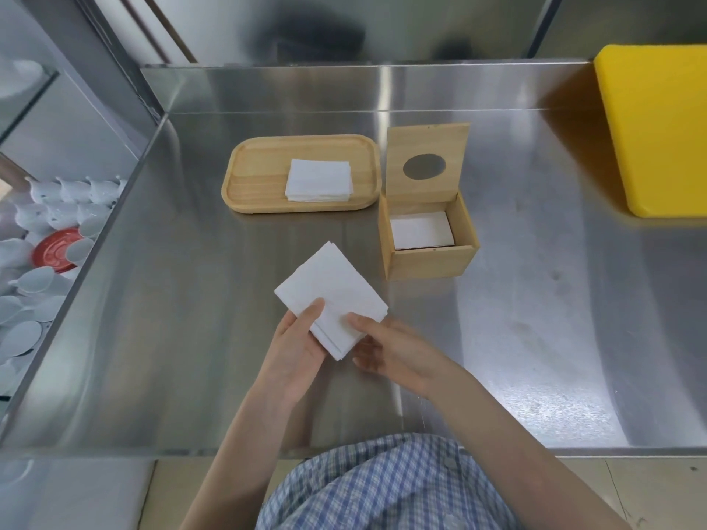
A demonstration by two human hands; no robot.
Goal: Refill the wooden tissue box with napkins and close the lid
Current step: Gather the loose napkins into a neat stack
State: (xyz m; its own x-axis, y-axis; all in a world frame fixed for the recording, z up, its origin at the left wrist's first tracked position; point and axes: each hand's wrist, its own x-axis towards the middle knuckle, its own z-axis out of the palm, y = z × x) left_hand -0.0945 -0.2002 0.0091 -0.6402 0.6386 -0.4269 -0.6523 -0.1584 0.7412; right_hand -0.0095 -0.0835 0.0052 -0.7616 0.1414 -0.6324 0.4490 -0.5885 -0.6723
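On the steel counter (pixel 191 300), left hand (pixel 294 350) and right hand (pixel 394 351) pinch a napkin wad (pixel 331 296), seemingly mid-refill; next, lowering it flat into the open tissue box (pixel 428 258).

yellow board (pixel 662 135) cut by right edge; white dishes (pixel 57 208) blurred

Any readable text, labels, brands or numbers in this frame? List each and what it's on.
None readable.
Wooden tissue box and its open lid: bare wood, no marking.
Wooden tray: no marking.
Napkins in both hands: faint embossing only, no text.
Yellow block: plain.
Red disc among the white dishes at left: ring pattern, too blurred to tell any lettering.
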